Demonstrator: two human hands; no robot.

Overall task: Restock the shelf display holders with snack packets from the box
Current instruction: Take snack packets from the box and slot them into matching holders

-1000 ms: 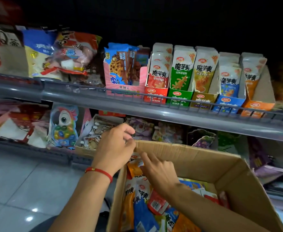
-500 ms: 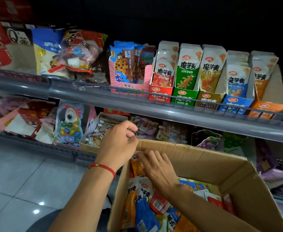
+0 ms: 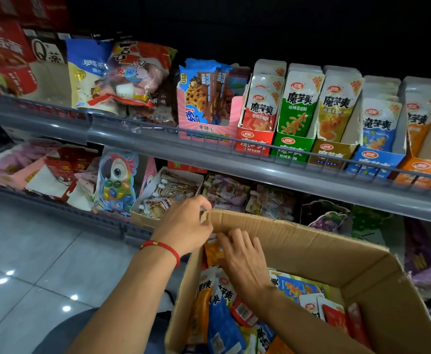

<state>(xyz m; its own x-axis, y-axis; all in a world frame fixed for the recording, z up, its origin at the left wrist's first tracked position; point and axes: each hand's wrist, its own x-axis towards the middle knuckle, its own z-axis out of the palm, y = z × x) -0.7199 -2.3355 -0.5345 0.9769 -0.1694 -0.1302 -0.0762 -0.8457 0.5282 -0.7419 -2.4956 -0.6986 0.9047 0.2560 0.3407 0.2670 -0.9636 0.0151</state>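
Snack packets (image 3: 224,312) are lying jumbled in the open cardboard box (image 3: 362,254) that we are holding in front of the shelf, low and to the right in the head view. We are gripping the box's far left corner with our left hand (image 3: 183,226), fingers curled tight over the cardboard edge, a red cord bracelet (image 3: 162,247) showing on that wrist. We are reaching our right hand (image 3: 245,256) inside the box just beside that corner, fingers bent down onto an orange packet (image 3: 213,252) standing against the wall; we cannot tell whether the hand is actually clamped on it. Above the box, on the upper grey shelf (image 3: 234,172), five display holders are standing side by side behind the wire rail: red (image 3: 252,141), green (image 3: 292,146), yellow (image 3: 330,153), blue (image 3: 373,160) and orange (image 3: 422,169), each already carrying upright packets. A parrot-shaped candy pack (image 3: 116,182) is leaning on the lower shelf to the left.
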